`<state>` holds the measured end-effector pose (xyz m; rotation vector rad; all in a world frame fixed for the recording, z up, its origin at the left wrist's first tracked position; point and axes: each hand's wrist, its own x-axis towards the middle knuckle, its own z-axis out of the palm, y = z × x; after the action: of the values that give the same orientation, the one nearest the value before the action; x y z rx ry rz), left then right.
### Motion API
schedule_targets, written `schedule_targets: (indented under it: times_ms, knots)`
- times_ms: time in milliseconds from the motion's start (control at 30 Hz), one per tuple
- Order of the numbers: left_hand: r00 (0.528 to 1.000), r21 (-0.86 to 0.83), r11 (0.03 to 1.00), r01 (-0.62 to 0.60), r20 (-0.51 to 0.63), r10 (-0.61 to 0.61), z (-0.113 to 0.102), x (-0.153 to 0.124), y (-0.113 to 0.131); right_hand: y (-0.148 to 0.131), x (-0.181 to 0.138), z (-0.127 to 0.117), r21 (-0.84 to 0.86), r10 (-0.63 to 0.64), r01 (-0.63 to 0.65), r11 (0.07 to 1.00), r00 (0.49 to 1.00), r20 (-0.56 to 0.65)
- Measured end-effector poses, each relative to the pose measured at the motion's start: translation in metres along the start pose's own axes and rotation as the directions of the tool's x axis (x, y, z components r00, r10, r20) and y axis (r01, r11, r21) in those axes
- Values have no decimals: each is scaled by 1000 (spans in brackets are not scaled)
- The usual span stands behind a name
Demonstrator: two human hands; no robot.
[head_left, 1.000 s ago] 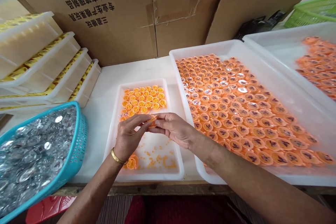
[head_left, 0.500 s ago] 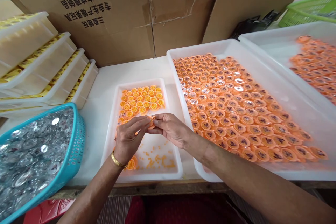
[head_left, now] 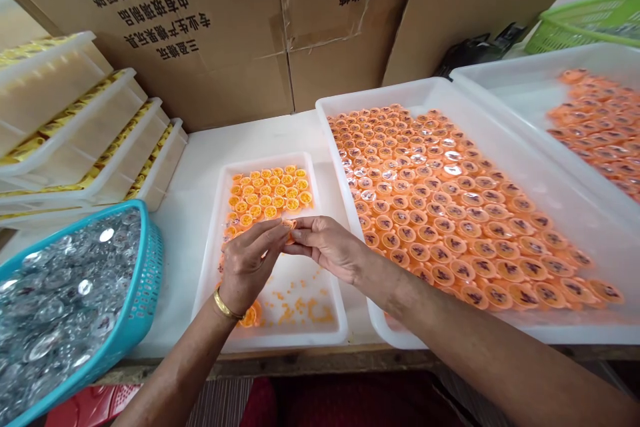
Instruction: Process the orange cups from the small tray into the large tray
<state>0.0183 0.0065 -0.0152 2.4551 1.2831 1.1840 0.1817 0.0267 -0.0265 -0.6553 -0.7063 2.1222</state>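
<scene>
The left hand (head_left: 250, 257) and the right hand (head_left: 331, 247) are meeting above the small white tray (head_left: 285, 341), and the fingers of both are closing narrowly on one small orange cup (head_left: 289, 225). The cup is sitting between the fingertips, mostly covered, so what is inside it is hard to tell; the two-sided pinch is probably steadying something too little for a full fist. Holding it over the tray is likely letting any spill land inside, since loose orange-yellow bits (head_left: 300, 309) are already lying on the near part of its floor. At the far end of that tray, filled cups (head_left: 273, 190) are standing close together with their open sides up, a packing that is presumably stopping them from tipping. A lone filled cup (head_left: 251, 315) is resting near the left wrist, just beyond the gold bangle (head_left: 227, 307). To the right, a large white tray (head_left: 435, 95) is carrying rows of orange pieces with dark prints (head_left: 440, 210), seemingly laid flat to stay orderly. On the left, a blue basket (head_left: 149, 273) of clear plastic pieces (head_left: 65, 280) is standing at the desk (head_left: 240, 140) edge, apparently for easy reach, while stacked trays (head_left: 120, 140) behind it are saving room.
</scene>
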Motion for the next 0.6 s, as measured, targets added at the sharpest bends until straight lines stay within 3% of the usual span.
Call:
schedule_targets:
  times_ms: [133,267,433,500,600]
  knots:
    - [998,-34,999,-22,50,24,-1,4,-2,-2,0,-1,-43,-13,13,999,1000,-7]
    - [999,-51,998,-23,30,24,0,-1,-5,-6,-1,3,-58,-20,21,998,1000,23]
    - [999,9,999,-44,-12,44,6,-14,-4,0,-2,8,-134,-94,82,988,992,-87]
    - [999,-36,999,17,-31,-18,8,-16,0,3,-2,7,-155,-127,106,982,983,-135]
    - [953,-221,937,269,-79,-292,10,-13,7,4,-1,6,-154,-167,141,978,971,-173]
